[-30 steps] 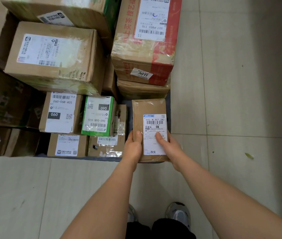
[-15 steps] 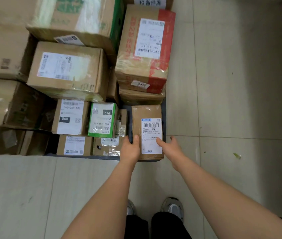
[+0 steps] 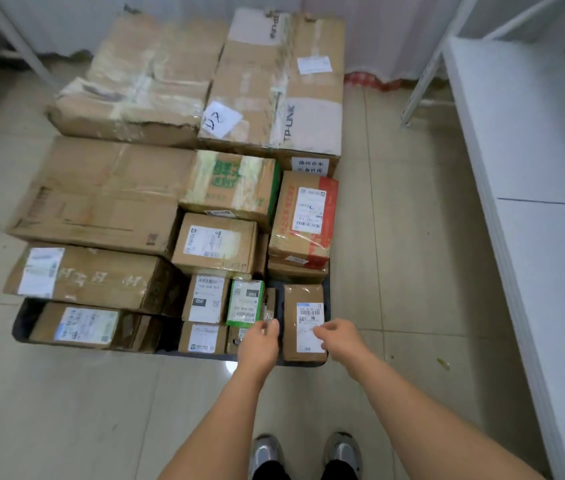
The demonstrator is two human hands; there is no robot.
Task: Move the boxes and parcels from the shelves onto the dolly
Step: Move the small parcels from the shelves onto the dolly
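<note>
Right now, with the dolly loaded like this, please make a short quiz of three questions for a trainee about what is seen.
1. True or false: the left hand is gripping the small brown parcel.
2. Which corner of the dolly holds that parcel? A) near right B) far left C) near left
3. Fill in: the box with the green edge lies between a white-labelled box and the ____ parcel.

Key: 1. False, both the left hand and the right hand are off it, fingers loose. 2. A. 3. small brown.
</note>
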